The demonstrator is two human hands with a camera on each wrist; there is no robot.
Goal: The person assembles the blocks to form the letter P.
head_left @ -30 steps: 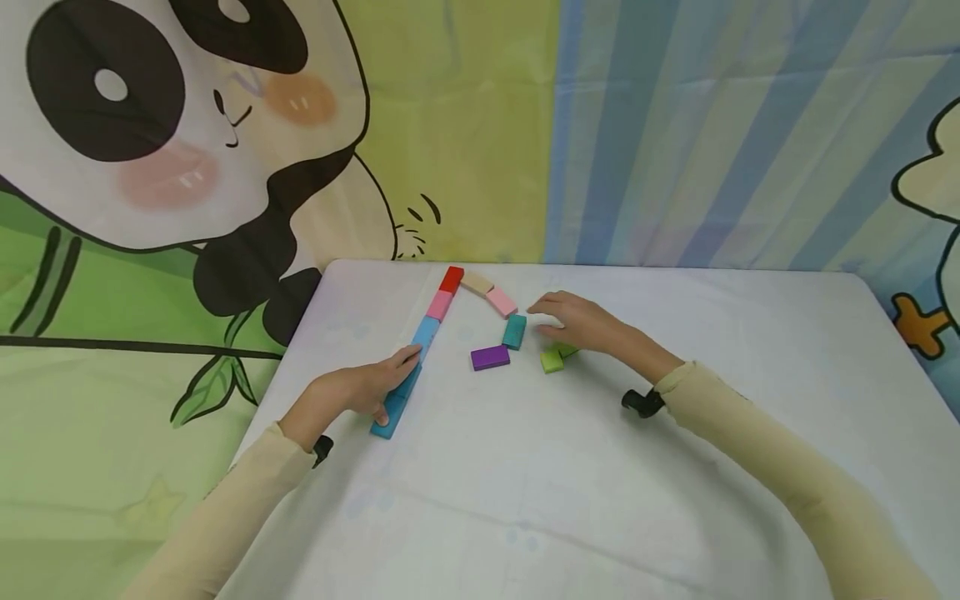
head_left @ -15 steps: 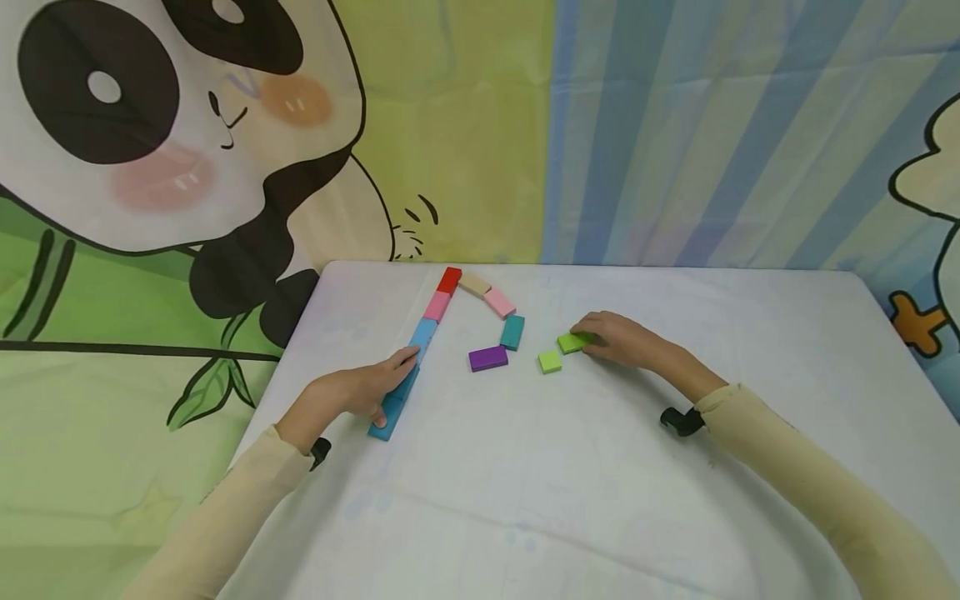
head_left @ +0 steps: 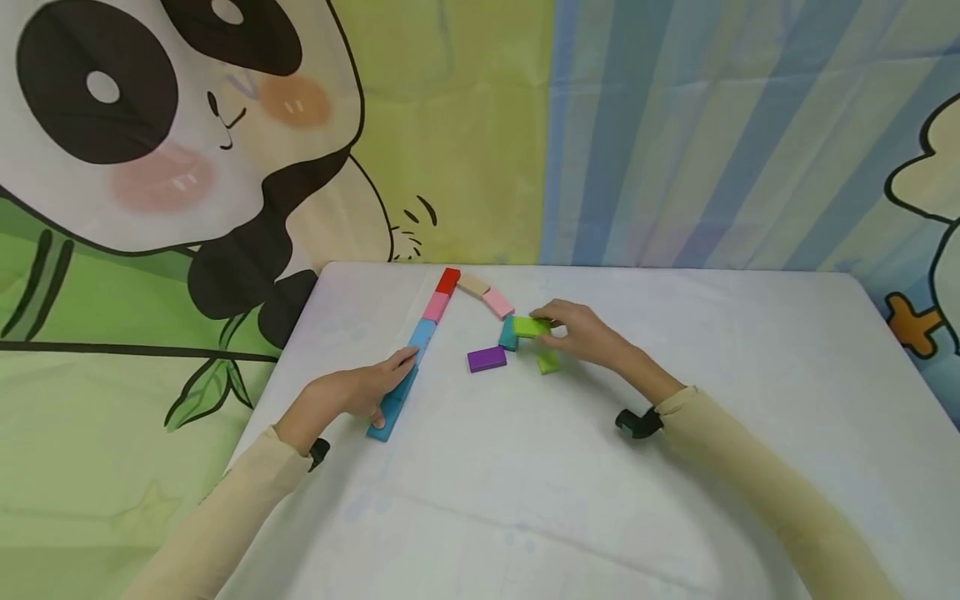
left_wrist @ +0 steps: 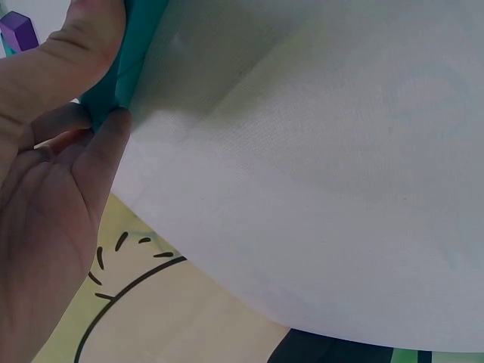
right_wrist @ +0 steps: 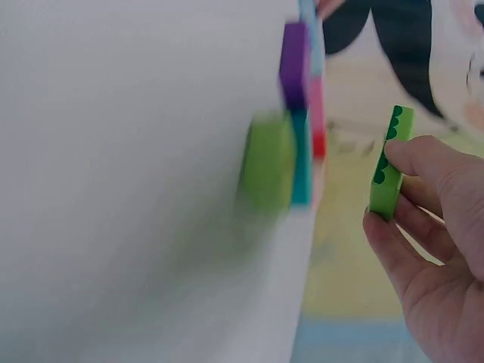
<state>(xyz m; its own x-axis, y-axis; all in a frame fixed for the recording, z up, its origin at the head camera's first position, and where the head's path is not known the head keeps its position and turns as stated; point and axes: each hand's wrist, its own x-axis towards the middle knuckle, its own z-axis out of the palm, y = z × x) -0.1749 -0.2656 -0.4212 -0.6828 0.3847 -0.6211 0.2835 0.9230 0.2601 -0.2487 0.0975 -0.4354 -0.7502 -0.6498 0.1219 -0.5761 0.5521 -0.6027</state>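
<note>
My left hand (head_left: 362,388) lies at the near part of a straight row of flat blocks, holding the blue blocks (head_left: 397,402) between thumb and fingers. In the left wrist view, thumb and fingertip touch a teal-looking blue block (left_wrist: 130,69). My right hand (head_left: 588,333) pinches a light green block (head_left: 529,327), which overlaps the teal block (head_left: 507,332) in the head view. Dark green scallops mark its side (right_wrist: 392,162) in the right wrist view. Partly behind that hand lies a smaller green block (head_left: 548,363). Left of it is a purple block (head_left: 487,359).
Further along, the row has a light blue block (head_left: 422,335), a pink one (head_left: 436,307) and a red end block (head_left: 447,281). A beige block (head_left: 473,285) and a light pink block (head_left: 498,302) angle away from the red end. A white cloth covers the table (head_left: 480,500).
My right hand first reached to the green blocks and drew one rightward. It has since carried that block left and away from me, beside the teal block. My left hand stays in place.
</note>
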